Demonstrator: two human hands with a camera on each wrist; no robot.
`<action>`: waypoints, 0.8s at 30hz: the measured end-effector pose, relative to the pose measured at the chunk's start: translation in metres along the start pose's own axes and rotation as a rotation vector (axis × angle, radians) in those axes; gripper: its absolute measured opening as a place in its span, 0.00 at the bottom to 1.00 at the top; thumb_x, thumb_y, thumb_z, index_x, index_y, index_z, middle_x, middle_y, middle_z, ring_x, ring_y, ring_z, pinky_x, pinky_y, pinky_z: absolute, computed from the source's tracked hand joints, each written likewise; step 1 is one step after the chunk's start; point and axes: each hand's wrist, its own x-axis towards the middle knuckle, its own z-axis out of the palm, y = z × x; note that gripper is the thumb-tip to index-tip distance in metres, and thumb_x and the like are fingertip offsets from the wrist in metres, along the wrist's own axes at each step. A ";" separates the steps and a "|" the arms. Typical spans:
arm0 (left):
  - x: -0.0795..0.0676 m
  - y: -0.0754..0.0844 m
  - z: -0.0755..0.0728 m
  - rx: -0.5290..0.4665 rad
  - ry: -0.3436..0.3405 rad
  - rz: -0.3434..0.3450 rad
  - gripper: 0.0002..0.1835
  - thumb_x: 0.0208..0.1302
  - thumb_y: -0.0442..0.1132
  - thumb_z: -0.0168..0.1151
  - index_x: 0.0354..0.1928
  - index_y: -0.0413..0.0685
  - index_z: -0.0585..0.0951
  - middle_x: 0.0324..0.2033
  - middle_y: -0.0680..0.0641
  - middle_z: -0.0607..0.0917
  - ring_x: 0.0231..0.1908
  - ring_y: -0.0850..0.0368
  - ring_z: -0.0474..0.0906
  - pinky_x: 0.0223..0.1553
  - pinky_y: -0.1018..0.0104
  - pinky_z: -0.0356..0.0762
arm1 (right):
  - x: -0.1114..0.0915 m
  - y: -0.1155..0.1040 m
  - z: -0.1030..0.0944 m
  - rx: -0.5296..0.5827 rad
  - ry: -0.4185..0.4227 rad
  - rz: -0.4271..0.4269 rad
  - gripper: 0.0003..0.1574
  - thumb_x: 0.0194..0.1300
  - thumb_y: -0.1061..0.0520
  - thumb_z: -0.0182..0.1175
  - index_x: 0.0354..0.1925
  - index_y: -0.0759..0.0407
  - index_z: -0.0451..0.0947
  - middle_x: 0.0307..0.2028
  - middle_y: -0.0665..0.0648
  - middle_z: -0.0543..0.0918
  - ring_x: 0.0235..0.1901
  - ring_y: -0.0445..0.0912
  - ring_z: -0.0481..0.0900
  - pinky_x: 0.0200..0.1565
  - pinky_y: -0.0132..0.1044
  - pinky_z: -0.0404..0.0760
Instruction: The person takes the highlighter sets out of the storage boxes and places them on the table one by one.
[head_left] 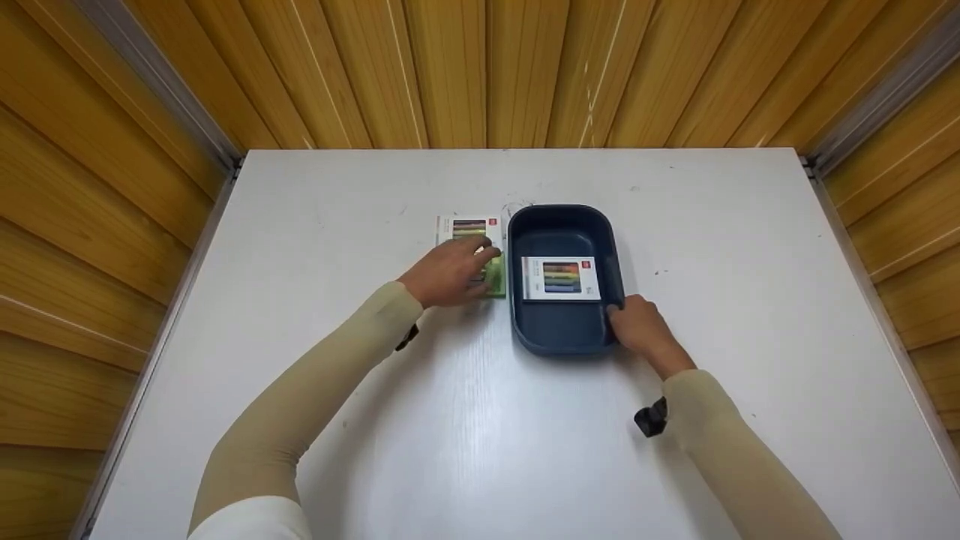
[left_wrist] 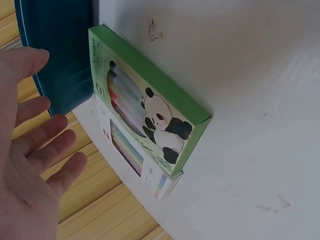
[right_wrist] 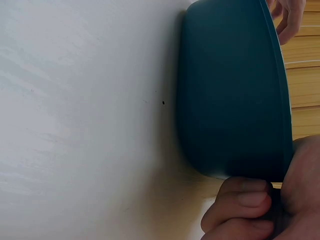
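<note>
My left hand [head_left: 450,271] hovers over a green box [head_left: 496,277] with a panda picture and a window showing pens. In the left wrist view its fingers are loosely spread, apart from the panda box [left_wrist: 155,105]. A white box of coloured sticks [head_left: 444,226] lies against the green box on its far side. To their right stands a dark blue plastic tray [head_left: 562,328]. My right hand [head_left: 643,330] grips the tray's near right rim, thumb over the edge and fingers curled outside. Inside the tray lies another white box with a colourful window [head_left: 561,279].
All this stands on a white table [head_left: 750,262] with small dark marks. A wood-patterned wall [head_left: 450,75] rises behind the table, with similar panels at both sides.
</note>
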 end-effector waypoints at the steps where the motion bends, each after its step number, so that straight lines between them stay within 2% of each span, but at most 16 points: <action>1: 0.000 0.001 0.000 0.004 -0.001 -0.002 0.25 0.65 0.44 0.59 0.63 0.47 0.71 0.58 0.43 0.75 0.57 0.49 0.74 0.62 0.55 0.72 | 0.000 0.000 0.000 0.000 0.000 0.000 0.25 0.74 0.53 0.37 0.44 0.73 0.71 0.31 0.60 0.74 0.32 0.51 0.75 0.31 0.37 0.71; 9: 0.005 0.003 0.000 0.009 0.015 0.019 0.25 0.65 0.45 0.58 0.63 0.47 0.71 0.57 0.44 0.76 0.53 0.51 0.76 0.58 0.57 0.75 | 0.000 0.000 0.001 -0.018 0.000 0.003 0.30 0.74 0.52 0.36 0.52 0.79 0.68 0.37 0.65 0.76 0.35 0.53 0.75 0.36 0.39 0.73; 19: 0.012 0.009 -0.003 0.004 -0.021 -0.002 0.27 0.68 0.49 0.56 0.66 0.49 0.69 0.60 0.44 0.75 0.58 0.51 0.74 0.62 0.57 0.72 | 0.001 -0.002 0.001 -0.010 -0.002 0.015 0.29 0.74 0.52 0.37 0.50 0.78 0.69 0.35 0.64 0.76 0.33 0.52 0.75 0.32 0.37 0.72; 24: 0.016 0.012 -0.002 -0.001 -0.026 0.005 0.28 0.68 0.51 0.56 0.66 0.49 0.69 0.60 0.45 0.75 0.58 0.52 0.74 0.62 0.57 0.72 | 0.000 -0.001 0.000 -0.012 0.012 -0.003 0.26 0.73 0.53 0.38 0.44 0.75 0.72 0.31 0.62 0.76 0.30 0.51 0.75 0.30 0.37 0.71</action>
